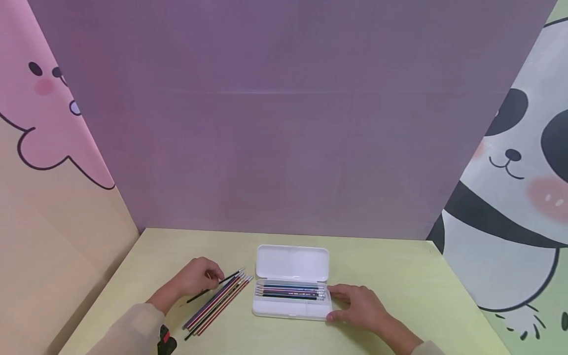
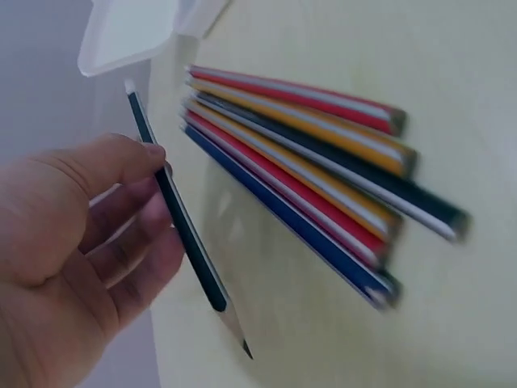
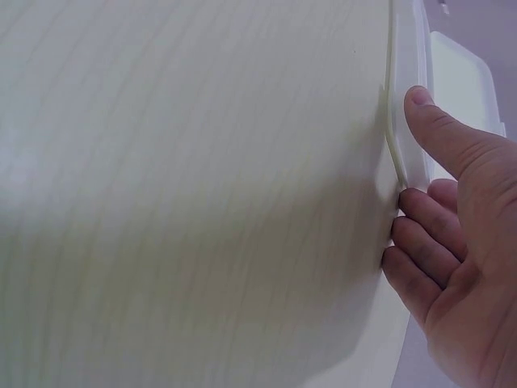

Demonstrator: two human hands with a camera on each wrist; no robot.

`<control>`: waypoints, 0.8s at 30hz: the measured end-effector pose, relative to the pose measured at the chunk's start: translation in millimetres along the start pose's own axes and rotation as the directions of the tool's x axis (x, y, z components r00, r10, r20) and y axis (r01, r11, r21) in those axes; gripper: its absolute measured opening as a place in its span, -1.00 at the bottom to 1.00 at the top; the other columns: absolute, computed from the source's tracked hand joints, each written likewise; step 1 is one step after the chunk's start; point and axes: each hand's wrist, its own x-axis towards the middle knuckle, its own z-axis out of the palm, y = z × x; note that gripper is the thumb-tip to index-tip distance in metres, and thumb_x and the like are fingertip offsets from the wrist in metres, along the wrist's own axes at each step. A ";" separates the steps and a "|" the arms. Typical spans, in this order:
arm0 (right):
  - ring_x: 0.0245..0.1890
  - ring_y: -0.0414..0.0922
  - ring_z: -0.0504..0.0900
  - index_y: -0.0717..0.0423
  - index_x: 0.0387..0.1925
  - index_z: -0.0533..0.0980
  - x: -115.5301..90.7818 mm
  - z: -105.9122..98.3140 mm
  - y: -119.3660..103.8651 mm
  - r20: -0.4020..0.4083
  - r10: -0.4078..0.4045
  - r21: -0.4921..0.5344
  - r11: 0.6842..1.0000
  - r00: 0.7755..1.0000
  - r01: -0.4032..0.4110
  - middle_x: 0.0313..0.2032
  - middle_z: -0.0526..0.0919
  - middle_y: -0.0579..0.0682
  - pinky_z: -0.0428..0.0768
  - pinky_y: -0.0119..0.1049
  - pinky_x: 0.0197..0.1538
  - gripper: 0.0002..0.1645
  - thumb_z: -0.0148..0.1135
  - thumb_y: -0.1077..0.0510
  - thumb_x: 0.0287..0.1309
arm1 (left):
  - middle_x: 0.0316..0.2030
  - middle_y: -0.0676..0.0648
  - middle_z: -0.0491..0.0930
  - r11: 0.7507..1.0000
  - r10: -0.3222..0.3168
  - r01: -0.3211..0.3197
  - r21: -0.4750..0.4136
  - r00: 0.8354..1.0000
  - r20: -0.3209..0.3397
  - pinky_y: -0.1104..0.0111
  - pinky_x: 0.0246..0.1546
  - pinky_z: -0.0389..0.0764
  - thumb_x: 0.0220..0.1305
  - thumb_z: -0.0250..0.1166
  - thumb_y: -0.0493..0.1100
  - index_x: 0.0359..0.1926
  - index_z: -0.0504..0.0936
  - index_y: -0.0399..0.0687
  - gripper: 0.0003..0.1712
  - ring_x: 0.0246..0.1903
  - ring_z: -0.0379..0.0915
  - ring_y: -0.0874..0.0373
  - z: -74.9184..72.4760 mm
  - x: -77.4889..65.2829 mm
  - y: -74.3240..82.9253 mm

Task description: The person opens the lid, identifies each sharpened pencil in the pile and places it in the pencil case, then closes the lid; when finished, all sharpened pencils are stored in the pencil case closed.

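Note:
My left hand (image 1: 201,274) pinches a dark green pencil (image 2: 194,242) between thumb and fingers, its sharpened tip pointing down and its white end up. Just beside it, several striped pencils (image 2: 323,159) in red, yellow, green and blue lie slantwise on the table. A white pencil case (image 1: 277,309) stands with its lid (image 1: 293,262) folded back. Several pencils (image 1: 290,291) lie lengthwise in its rear part. At the case's right end, my right hand (image 1: 361,305) rests its thumb (image 3: 440,129) against the side wall, with the other fingers lightly bent beside it.
A black and red object (image 1: 166,341) sits near the left sleeve (image 1: 133,328), at the front of the pale wooden table (image 1: 399,271). A purple panel (image 1: 284,148) rises behind the table, with cartoon-printed panels on both sides.

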 end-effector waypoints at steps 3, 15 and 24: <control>0.17 -0.01 0.68 -0.12 0.18 0.64 0.6 1.0 0.1 0.005 0.008 0.000 1.000 1.000 -0.008 0.06 0.76 -0.18 0.44 0.15 0.26 -0.09 0.62 -0.37 -0.26 | -0.28 -0.08 0.73 1.000 0.019 -0.019 -0.015 1.000 0.004 0.38 -0.34 0.57 0.26 0.34 -0.39 -0.17 0.76 -0.22 -0.85 -0.36 0.51 0.17 2.9 10.9 6.1; 0.15 0.00 0.69 -0.10 0.17 0.65 -0.4 -0.7 -3.6 -0.004 0.000 -0.008 1.000 1.000 0.000 0.05 0.77 -0.17 0.46 0.14 0.24 -0.10 0.64 -0.34 -0.26 | -0.31 0.07 0.71 0.999 0.053 -0.053 0.002 0.997 0.062 0.38 -0.25 0.60 0.28 0.41 -0.31 -0.18 0.82 -0.04 -0.86 -0.32 0.51 0.17 33.6 55.7 55.6; 0.15 0.02 0.69 -0.07 0.18 0.64 1.7 -1.0 -1.6 -0.006 -0.022 -0.004 1.000 1.000 0.022 0.03 0.78 -0.18 0.46 0.16 0.24 -0.09 0.63 -0.35 -0.25 | -0.35 0.13 0.73 0.995 0.101 -0.099 -0.023 0.990 0.098 0.45 -0.21 0.63 0.26 0.45 -0.30 -0.20 0.84 -0.04 -0.88 -0.35 0.54 0.27 69.1 85.3 90.5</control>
